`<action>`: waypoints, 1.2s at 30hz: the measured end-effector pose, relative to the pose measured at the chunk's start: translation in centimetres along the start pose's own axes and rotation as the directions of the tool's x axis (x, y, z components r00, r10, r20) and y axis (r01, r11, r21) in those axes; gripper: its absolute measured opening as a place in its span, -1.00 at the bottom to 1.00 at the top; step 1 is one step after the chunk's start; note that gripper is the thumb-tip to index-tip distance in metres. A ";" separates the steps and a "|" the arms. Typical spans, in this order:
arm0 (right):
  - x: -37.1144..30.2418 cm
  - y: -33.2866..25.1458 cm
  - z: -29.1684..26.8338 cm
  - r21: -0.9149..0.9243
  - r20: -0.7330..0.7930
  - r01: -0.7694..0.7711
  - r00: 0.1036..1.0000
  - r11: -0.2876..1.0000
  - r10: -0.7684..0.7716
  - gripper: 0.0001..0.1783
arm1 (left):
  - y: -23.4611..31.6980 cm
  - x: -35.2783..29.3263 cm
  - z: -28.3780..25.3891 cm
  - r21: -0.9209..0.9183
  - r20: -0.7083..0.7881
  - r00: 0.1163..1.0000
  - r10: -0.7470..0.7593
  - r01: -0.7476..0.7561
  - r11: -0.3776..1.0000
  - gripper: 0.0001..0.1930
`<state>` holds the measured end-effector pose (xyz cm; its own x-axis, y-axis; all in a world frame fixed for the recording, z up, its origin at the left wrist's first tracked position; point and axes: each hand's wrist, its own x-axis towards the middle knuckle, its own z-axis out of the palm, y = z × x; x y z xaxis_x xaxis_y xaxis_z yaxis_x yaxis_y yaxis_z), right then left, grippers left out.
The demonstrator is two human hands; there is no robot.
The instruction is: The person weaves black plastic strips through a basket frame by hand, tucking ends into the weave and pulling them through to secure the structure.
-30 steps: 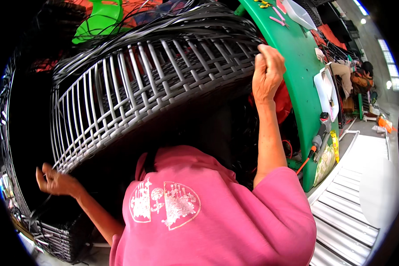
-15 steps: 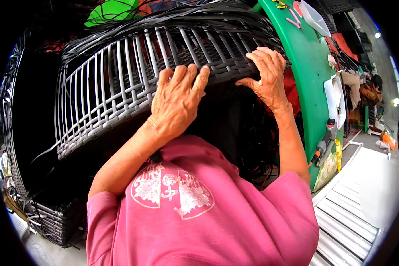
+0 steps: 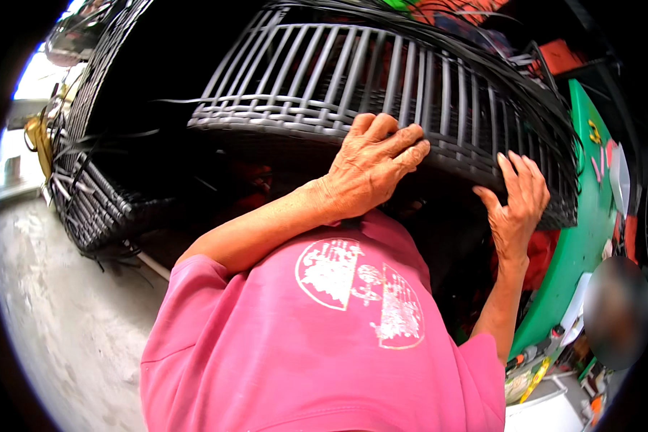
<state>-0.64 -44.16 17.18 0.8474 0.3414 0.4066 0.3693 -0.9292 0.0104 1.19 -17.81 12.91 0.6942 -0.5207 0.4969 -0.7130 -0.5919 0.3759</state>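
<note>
A dark grey woven wicker piece (image 3: 324, 119) spans the upper middle, tightly braided along its near edge, with open upright strands behind that edge. My left hand (image 3: 378, 169) has its fingers curled over this near edge around its middle; the fingertips are partly hidden. Farther right, my right hand (image 3: 518, 205) lies against the same edge, fingers stretched out and thumb held apart. Long loose black strands (image 3: 482, 65) run along the far side of the weave. Below the edge, between my arms, it is too dark to make out much.
A green work table (image 3: 558, 281) stands on the right, with pink-handled tools (image 3: 599, 164) and a power tool (image 3: 543, 349) near its front. More black wickerwork (image 3: 97, 205) with loose ends is on the left, above a grey concrete floor (image 3: 65, 309).
My view has swung left, so the wicker piece, both hands and the green table appear farther right. More floor shows on the left. Both hands remain at the wicker edge.
</note>
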 end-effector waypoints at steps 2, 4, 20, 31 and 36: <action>-0.3 0.2 0.4 -0.003 0.002 -0.002 1.000 1.000 0.002 -0.37 | -0.4 -0.4 -1.9 0.006 -0.071 0.992 -0.102 0.102 0.995 -0.45; -0.4 0.1 0.5 -0.022 0.015 -0.009 1.000 1.000 0.009 -0.34 | -1.4 -1.1 -4.1 0.113 -0.123 0.978 -0.170 0.184 0.976 -0.41; -0.6 0.4 -1.0 -0.025 0.151 -0.010 0.988 1.000 0.014 -0.25 | -4.8 -4.3 -5.8 0.298 0.021 0.989 -0.149 0.136 0.945 -0.29; -6.9 -6.0 -4.0 -0.052 0.089 -0.275 0.956 0.960 0.279 -0.27 | -3.8 -5.9 -6.7 0.202 0.109 0.989 -0.102 0.079 0.976 -0.28; -6.4 -6.6 -4.6 -0.066 0.077 -0.318 0.943 0.946 0.323 -0.22 | -5.1 -4.1 -6.3 0.185 0.128 0.990 -0.064 0.040 0.982 -0.29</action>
<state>-10.27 -40.86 18.67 0.9481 0.0327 0.3161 0.0543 -0.9967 -0.0597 1.35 -8.75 13.89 0.7452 -0.5560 0.3680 -0.6544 -0.7157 0.2438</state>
